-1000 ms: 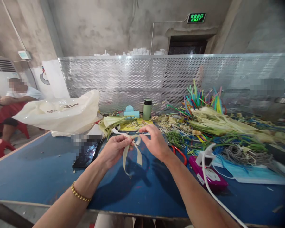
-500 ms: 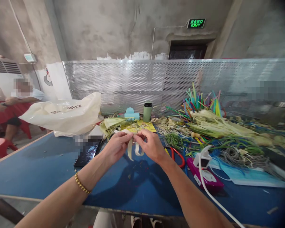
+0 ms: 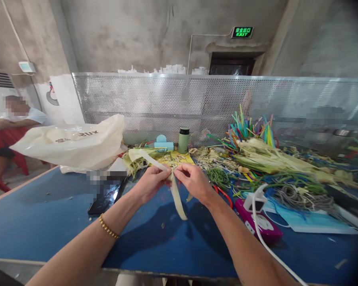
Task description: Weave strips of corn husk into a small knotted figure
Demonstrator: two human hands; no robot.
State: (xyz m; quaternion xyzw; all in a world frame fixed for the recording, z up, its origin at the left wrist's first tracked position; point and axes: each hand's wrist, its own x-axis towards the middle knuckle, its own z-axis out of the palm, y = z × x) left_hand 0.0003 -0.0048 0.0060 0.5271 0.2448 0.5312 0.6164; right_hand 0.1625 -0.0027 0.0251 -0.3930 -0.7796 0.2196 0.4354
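Over the near part of the table, my left hand [image 3: 151,183] pinches pale corn husk strips, thumb against fingers. Close beside it on the right, my right hand [image 3: 195,182] is closed on the same strips, fingertips nearly meeting the left ones. One long husk strip [image 3: 178,198] dangles below the fingertips toward the table. A paler strip [image 3: 152,160] sticks out to the upper left past my left hand. Where the strips cross, the fingers partly cover them, so I cannot tell how they are joined.
A dark tablet [image 3: 106,196] and a white plastic bag [image 3: 74,145] lie left. Behind stands a green bottle [image 3: 183,141]. To the right are red-handled scissors [image 3: 225,196], a husk pile [image 3: 265,157], a purple power strip [image 3: 258,222] and a blue mask [image 3: 313,218]. A person sits far left.
The hanging strip now reaches lower and further right, and the strip at upper left stretches out longer. The looped strip between my hands has gone from view. Both hands stay pinched together.
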